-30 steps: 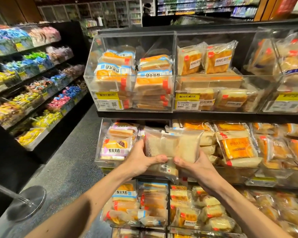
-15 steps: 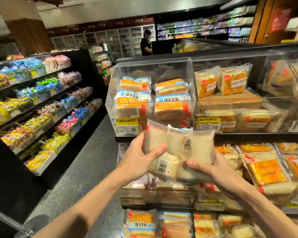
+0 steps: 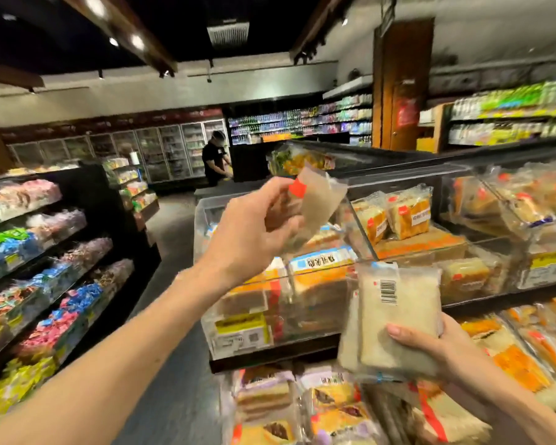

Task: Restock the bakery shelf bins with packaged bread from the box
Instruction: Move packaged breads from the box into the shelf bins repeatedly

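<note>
My left hand (image 3: 254, 226) is raised level with the top of the upper left bin (image 3: 206, 216), fingers and thumb closed around one wrapped bread pack (image 3: 315, 200). I hold it by its lower end so most of the pack, with its red sticker, sticks up and forward of the grip, clear to go in over the bin's open top. Below and behind that grip the bin is already stacked with orange-wrapped loaves (image 3: 321, 290), so I judge the pack has to be laid on top, not pushed down among them.

To the right, lower and nearer my body, my right hand (image 3: 443, 345) cradles the remaining packs (image 3: 395, 319) from beneath, thumb pressed across the front. At least two are stacked flat, barcode facing me. Holding them low keeps them out of the raised hand's way and ready to hand over. Past this grip, the neighbouring bin (image 3: 456, 242) looks only partly filled. The box itself is out of view.
</note>
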A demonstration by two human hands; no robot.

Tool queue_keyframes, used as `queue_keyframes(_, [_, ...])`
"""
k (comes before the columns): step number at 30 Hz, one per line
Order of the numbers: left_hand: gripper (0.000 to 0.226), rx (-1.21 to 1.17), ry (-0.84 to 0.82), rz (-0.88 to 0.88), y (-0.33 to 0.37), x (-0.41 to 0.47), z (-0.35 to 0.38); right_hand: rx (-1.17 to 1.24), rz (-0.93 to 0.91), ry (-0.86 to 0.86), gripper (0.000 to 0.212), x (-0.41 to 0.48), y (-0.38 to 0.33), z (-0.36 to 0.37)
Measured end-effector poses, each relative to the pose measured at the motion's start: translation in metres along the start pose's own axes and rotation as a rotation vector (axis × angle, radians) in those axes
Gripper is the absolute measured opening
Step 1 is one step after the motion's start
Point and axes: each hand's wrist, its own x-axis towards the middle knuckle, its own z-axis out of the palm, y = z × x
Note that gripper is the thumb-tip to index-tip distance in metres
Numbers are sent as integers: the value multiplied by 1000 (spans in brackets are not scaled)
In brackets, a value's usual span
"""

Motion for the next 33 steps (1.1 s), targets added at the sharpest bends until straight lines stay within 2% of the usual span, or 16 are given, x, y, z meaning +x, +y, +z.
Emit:
queue_keyframes(2, [39, 363, -111, 204, -19, 18, 16, 2, 8, 16, 63, -3, -6, 1])
queue_keyframes(3, [40, 539, -182, 292, -30, 26, 27, 20, 16, 32, 57, -4, -10, 1])
queue_keyframes(5, [38, 823, -302, 413, -51, 37, 52, 24, 28, 35, 65, -3, -15, 0])
queue_keyframes(7, [35, 944, -359, 458, -69, 47, 74, -5, 33, 16, 80, -1, -21, 1])
queue_keyframes(9, [25, 1022, -397, 469, -78, 54, 90, -1, 48, 22, 70, 0, -26, 3])
queue_keyframes(11, [26, 1036, -468, 390, -85, 59, 105, 9, 56, 37, 66, 3, -29, 4])
queue_keyframes(13, [31, 984, -529, 260, -89, 66, 117, 2, 57, 45, 78, 5, -28, 1])
queue_keyframes(16, [34, 841, -531, 93, -90, 75, 128, -14, 62, 29, 73, 6, -32, -1])
queue_keyframes(19, [44, 692, -529, 72, -95, 74, 134, -40, 75, -9, 77, 8, -31, -3])
queue_keyframes(24, [42, 519, -424, -5, -87, 65, 122, -8, 78, -45, 65, 9, -36, 1])
queue_keyframes(26, [38, 344, -286, -36, -66, 56, 111, 28, 67, -63, 54, 9, -40, 5])
queue_keyframes(29, [50, -34, -148, -240, -22, 32, 89, 71, 34, -68, 48, 14, -46, 12])
queue_keyframes(31, [61, -191, -169, -346, 0, 12, 78, 86, -7, -75, 50, 19, -48, 19])
queue_keyframes(33, [70, -244, -263, -392, 13, -5, 69, 80, -29, -71, 52, 25, -50, 30])
